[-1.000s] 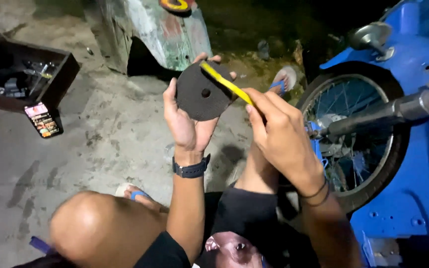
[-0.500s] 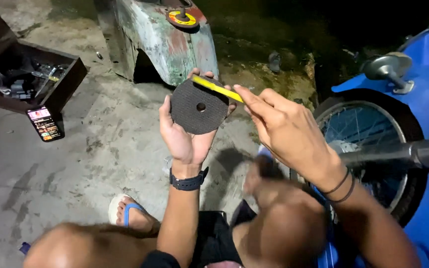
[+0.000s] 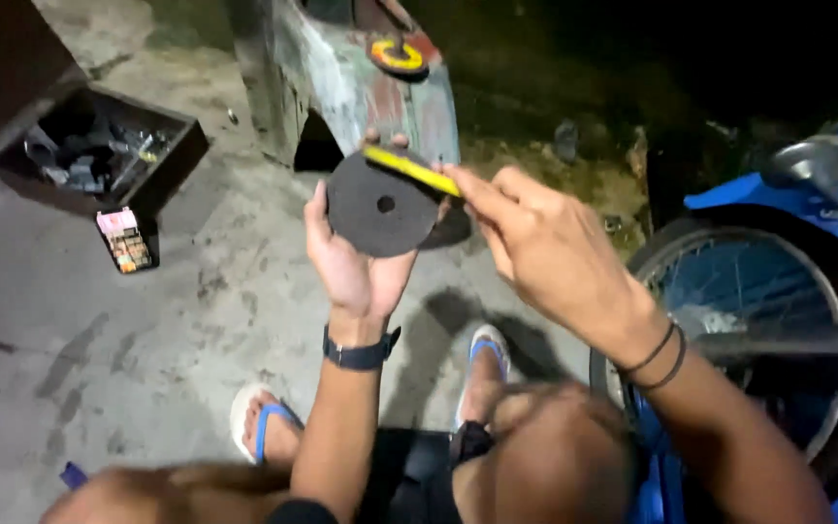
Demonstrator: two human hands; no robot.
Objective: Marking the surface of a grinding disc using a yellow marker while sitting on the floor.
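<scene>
Black and flat, the disc (image 3: 380, 206) with a small centre hole stands propped upright in the left hand (image 3: 356, 262), fingers curled behind its rim so its face is turned to the person. At two o'clock of it the right hand (image 3: 545, 254) pinches a yellow strip (image 3: 411, 170), laying it across the disc's upper edge. Below are the concrete floor (image 3: 147, 330) and sandalled feet; a toolbox (image 3: 99, 155) sits at ten o'clock, a spoked wheel (image 3: 749, 320) at three.

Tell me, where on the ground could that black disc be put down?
The concrete floor lies bare between the open toolbox, the sandalled foot and the left hand holding the disc. It is crowded on the right, by the bicycle wheel and blue frame.
</scene>
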